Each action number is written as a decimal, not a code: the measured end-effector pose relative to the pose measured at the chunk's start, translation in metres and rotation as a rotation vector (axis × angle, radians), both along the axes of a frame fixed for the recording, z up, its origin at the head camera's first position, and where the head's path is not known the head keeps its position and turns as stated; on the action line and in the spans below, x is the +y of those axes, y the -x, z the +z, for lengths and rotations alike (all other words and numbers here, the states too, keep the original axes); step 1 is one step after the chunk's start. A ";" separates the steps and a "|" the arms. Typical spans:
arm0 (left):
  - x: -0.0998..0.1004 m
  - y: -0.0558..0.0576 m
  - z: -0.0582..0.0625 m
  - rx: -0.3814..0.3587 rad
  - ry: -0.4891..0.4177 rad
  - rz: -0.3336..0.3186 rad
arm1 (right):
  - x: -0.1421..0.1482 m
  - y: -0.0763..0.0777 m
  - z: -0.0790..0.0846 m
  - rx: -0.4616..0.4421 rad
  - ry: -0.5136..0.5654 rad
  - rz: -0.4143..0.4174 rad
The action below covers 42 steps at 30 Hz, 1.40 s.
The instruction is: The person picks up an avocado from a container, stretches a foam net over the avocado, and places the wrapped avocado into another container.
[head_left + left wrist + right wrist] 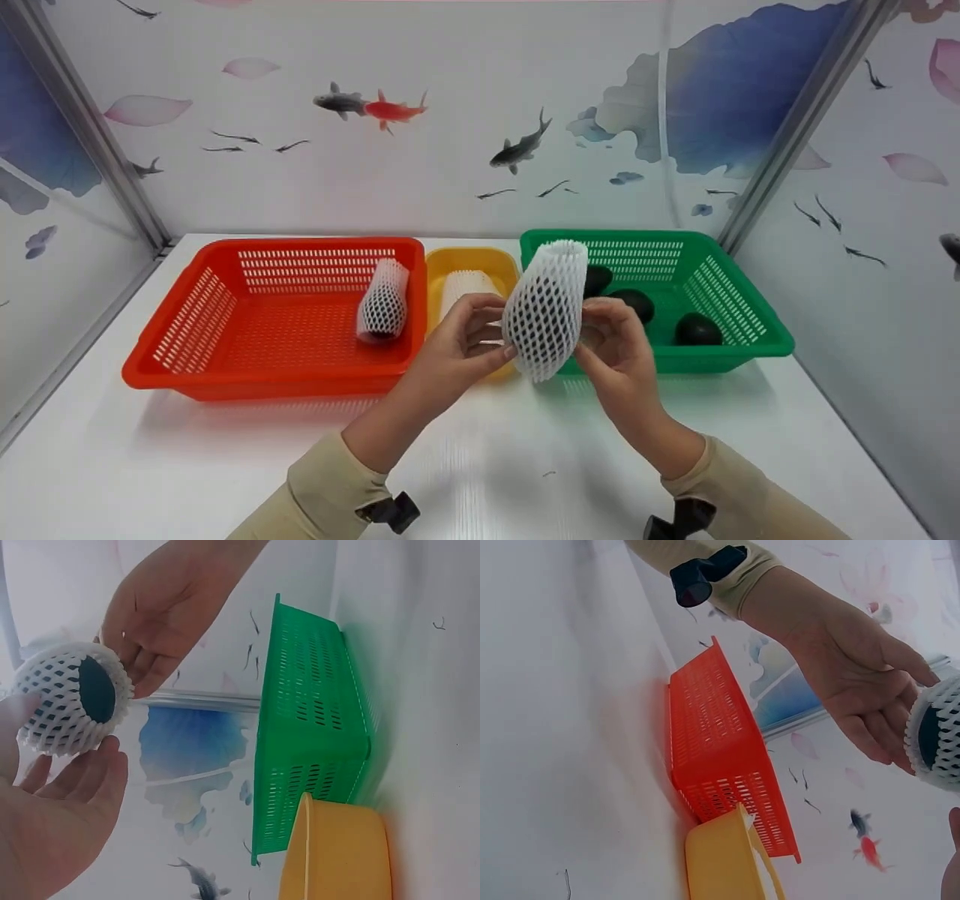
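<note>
In the head view a dark avocado inside a white foam net sleeve (546, 315) is held up between both hands, over the front of the baskets. My left hand (466, 341) grips its left side, thumb low and fingers behind. On the other side my right hand (619, 345) pinches it between thumb and fingers. The net's narrow end points up. Seen from below in the left wrist view, the dark green avocado (97, 690) shows through the sleeve's open bottom. Several bare dark avocados (698, 330) lie in the green basket (757, 349).
A red basket (262, 379) at left holds one netted avocado (384, 304). Between the baskets stands a yellow bin (435, 262) with white foam nets (466, 282). All rest on a white table (480, 480), with printed panels behind and at both sides.
</note>
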<state>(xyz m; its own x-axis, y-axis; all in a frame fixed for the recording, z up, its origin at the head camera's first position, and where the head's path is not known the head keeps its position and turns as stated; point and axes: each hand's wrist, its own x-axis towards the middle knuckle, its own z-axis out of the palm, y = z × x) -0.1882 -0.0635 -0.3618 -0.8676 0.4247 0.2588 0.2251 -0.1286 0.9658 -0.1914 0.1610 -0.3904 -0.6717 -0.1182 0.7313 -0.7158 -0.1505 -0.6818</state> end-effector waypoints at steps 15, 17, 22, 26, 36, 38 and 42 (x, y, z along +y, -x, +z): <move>0.001 -0.004 0.002 -0.023 -0.056 0.065 | -0.007 -0.001 0.004 -0.037 -0.055 0.119; 0.001 -0.004 0.002 -0.007 -0.063 0.077 | -0.009 -0.001 0.005 -0.056 -0.060 0.124; -0.003 -0.002 0.006 0.011 -0.003 0.140 | -0.018 0.000 0.008 -0.074 -0.090 0.099; -0.009 0.001 0.011 -0.013 0.067 0.192 | -0.026 0.003 0.010 -0.065 -0.114 0.085; -0.032 0.000 0.022 -0.094 0.196 0.335 | -0.048 0.009 0.021 0.023 -0.429 -0.057; -0.041 -0.001 0.026 -0.114 0.210 0.379 | -0.053 0.012 0.023 0.061 -0.507 -0.096; -0.059 0.000 0.034 -0.115 0.196 0.445 | -0.064 0.025 0.023 0.178 -0.700 -0.111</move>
<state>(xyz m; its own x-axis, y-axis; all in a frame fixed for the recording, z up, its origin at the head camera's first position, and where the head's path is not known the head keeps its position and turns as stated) -0.1883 -0.1226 -0.3273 -0.9939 0.0379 0.1033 0.1077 0.1420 0.9840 -0.2159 0.0965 -0.3674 -0.5846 -0.5364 0.6087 -0.8107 0.3576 -0.4635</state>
